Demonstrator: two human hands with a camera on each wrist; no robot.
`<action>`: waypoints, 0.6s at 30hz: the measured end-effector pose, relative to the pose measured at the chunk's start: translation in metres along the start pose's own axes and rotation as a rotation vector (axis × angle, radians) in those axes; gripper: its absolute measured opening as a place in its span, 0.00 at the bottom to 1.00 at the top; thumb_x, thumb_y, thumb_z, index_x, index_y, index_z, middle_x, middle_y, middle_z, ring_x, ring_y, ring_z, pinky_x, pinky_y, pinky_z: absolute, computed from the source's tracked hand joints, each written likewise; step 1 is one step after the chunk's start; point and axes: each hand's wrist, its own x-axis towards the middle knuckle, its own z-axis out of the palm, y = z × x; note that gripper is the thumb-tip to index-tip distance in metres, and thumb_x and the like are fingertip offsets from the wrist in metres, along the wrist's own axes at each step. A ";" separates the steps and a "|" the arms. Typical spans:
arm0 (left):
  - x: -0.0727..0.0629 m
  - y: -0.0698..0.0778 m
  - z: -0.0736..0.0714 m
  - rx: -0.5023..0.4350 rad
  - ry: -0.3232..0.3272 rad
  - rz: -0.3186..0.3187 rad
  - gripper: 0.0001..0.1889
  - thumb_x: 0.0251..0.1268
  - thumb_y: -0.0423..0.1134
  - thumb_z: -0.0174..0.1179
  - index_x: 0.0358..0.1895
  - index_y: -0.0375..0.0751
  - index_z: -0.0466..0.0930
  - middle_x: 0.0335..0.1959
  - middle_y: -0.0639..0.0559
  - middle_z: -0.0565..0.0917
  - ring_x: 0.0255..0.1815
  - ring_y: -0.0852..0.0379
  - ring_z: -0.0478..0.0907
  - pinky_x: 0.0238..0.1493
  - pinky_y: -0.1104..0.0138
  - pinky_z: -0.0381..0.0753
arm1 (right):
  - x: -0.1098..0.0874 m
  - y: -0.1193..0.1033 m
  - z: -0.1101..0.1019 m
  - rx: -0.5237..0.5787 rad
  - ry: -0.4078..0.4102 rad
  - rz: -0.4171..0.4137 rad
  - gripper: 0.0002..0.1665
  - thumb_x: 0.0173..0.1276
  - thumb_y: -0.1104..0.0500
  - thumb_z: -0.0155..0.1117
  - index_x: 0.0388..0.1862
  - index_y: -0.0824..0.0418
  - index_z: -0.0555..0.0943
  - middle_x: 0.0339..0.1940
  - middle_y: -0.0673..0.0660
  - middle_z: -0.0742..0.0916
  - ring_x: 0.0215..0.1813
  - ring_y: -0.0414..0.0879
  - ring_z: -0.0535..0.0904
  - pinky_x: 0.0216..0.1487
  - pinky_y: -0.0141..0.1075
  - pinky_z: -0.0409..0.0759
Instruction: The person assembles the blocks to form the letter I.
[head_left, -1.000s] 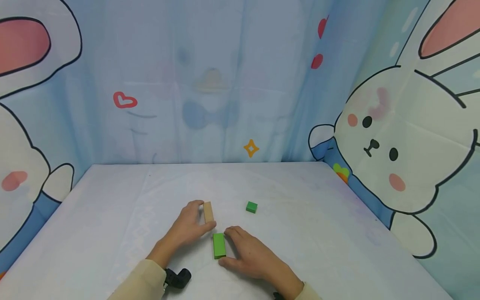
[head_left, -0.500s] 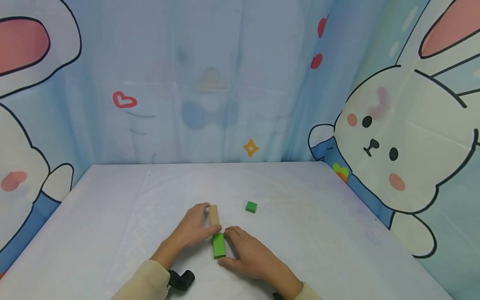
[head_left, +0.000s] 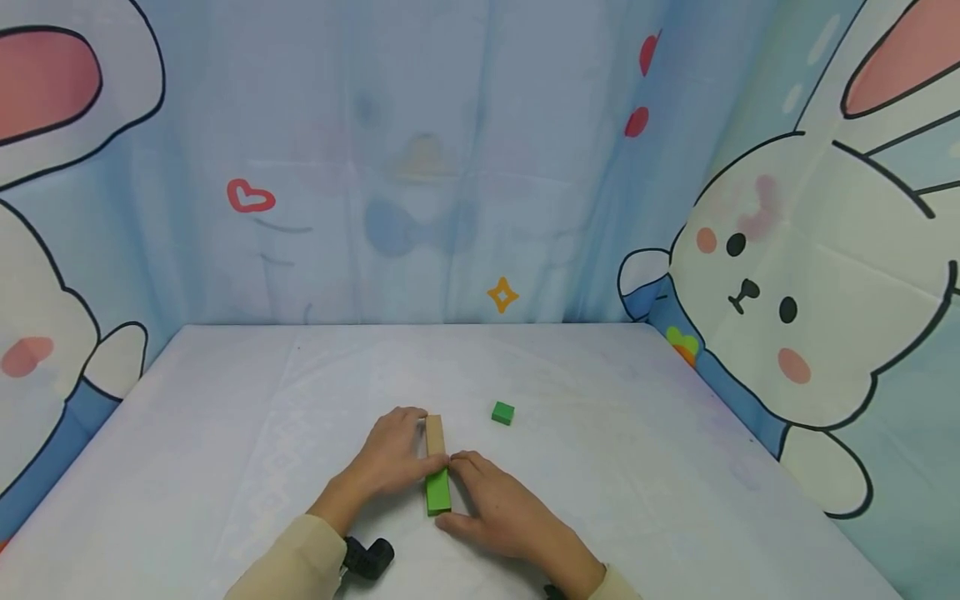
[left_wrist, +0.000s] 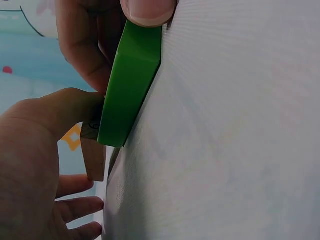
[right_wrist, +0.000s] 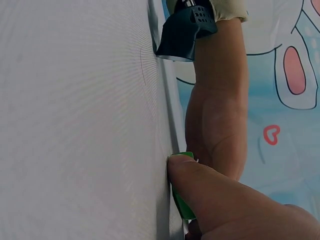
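My left hand [head_left: 392, 454] pinches a plain wooden block [head_left: 435, 433] lengthwise, thumb at its near end and fingertips at its far end. Directly in front of it on the white cloth lies a bright green block [head_left: 438, 493], in line with the wooden one. The thumb of my right hand [head_left: 504, 512] is at the green block's near end, and its fingertips are by the far end. In the left wrist view the wooden block [left_wrist: 93, 157] shows a small dark mark, partly hidden by the left thumb. My right thumb covers much of the green block [right_wrist: 183, 204] in the right wrist view.
A small green block [head_left: 503, 413] lies farther back, to the right of the hands. The white-covered table [head_left: 637, 450] ends at a blue curtain [head_left: 420, 167] printed with rabbits. A black wrist camera [head_left: 369, 558] sits at the left cuff, low over the cloth.
My left hand has brought the wooden block rightward and slightly nearer, into line with the green block's far end. My right hand and the green block stay almost in place.
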 end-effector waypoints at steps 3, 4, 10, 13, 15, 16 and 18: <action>0.000 0.002 -0.001 0.025 -0.004 0.006 0.39 0.64 0.55 0.68 0.69 0.30 0.71 0.68 0.35 0.76 0.73 0.36 0.70 0.75 0.43 0.67 | 0.000 0.000 0.000 0.004 -0.004 0.007 0.43 0.71 0.33 0.65 0.74 0.58 0.71 0.72 0.54 0.77 0.73 0.49 0.75 0.72 0.47 0.76; -0.001 0.003 -0.001 0.032 -0.006 0.007 0.39 0.64 0.55 0.67 0.69 0.30 0.71 0.68 0.35 0.76 0.73 0.36 0.70 0.75 0.43 0.67 | 0.000 0.000 0.000 0.005 -0.006 0.008 0.43 0.71 0.33 0.65 0.74 0.58 0.71 0.72 0.54 0.77 0.73 0.49 0.75 0.72 0.47 0.76; -0.003 0.004 -0.002 0.044 -0.016 0.011 0.39 0.65 0.56 0.67 0.69 0.30 0.71 0.69 0.35 0.75 0.73 0.36 0.69 0.76 0.43 0.66 | -0.001 0.001 0.002 -0.006 0.006 -0.006 0.41 0.71 0.35 0.66 0.72 0.59 0.73 0.72 0.54 0.77 0.73 0.49 0.76 0.72 0.46 0.77; -0.002 0.003 -0.002 0.044 -0.019 0.010 0.39 0.65 0.56 0.67 0.69 0.30 0.71 0.69 0.35 0.74 0.73 0.36 0.69 0.76 0.44 0.66 | -0.001 0.001 0.002 -0.010 0.010 -0.012 0.40 0.71 0.35 0.66 0.72 0.59 0.73 0.71 0.54 0.77 0.72 0.48 0.76 0.71 0.46 0.77; -0.002 0.003 -0.003 0.043 -0.019 0.010 0.39 0.64 0.56 0.67 0.69 0.30 0.71 0.69 0.35 0.74 0.73 0.36 0.69 0.76 0.44 0.66 | 0.000 0.001 0.002 -0.012 0.008 -0.010 0.40 0.71 0.35 0.66 0.72 0.59 0.74 0.71 0.54 0.77 0.72 0.48 0.76 0.71 0.46 0.77; -0.002 0.002 -0.003 0.043 -0.020 0.010 0.39 0.64 0.56 0.67 0.69 0.31 0.71 0.69 0.36 0.75 0.73 0.36 0.70 0.76 0.44 0.66 | 0.000 0.001 0.002 -0.011 0.005 -0.008 0.40 0.71 0.35 0.65 0.71 0.59 0.74 0.72 0.54 0.77 0.72 0.48 0.76 0.71 0.46 0.77; -0.001 0.002 -0.002 0.046 -0.020 0.010 0.39 0.64 0.56 0.67 0.69 0.31 0.71 0.69 0.36 0.75 0.73 0.37 0.70 0.76 0.44 0.66 | 0.000 0.001 0.001 -0.011 0.001 -0.004 0.40 0.71 0.35 0.66 0.71 0.59 0.74 0.72 0.54 0.77 0.72 0.48 0.76 0.71 0.46 0.77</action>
